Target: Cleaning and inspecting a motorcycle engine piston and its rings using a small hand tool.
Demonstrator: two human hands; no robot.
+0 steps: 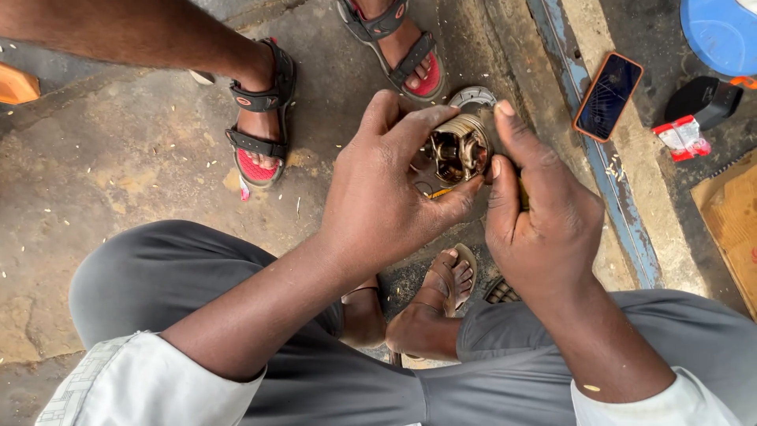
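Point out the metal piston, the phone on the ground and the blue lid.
metal piston (460, 147), head view, on its hollow open underside.
phone (607, 95), head view, on the middle of its dark cracked screen.
blue lid (721, 33), head view, on its flat top near the frame corner.

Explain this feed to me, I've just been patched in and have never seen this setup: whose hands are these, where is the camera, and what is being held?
There is no machine here. One camera sits on a person's head and looks straight down, so the two arms coming up from the bottom edge are that person's own. They are seated low, grey trousers in view, over a rough concrete floor.

The left hand and right hand together hold a small round metal engine part, grooved on its side and hollow inside. It looks like a piston. Both hands have their grip closed on it.

The sandalled feet at the top belong to someone else standing nearby. To the right lie a phone, a blue lid and a small red and white packet.
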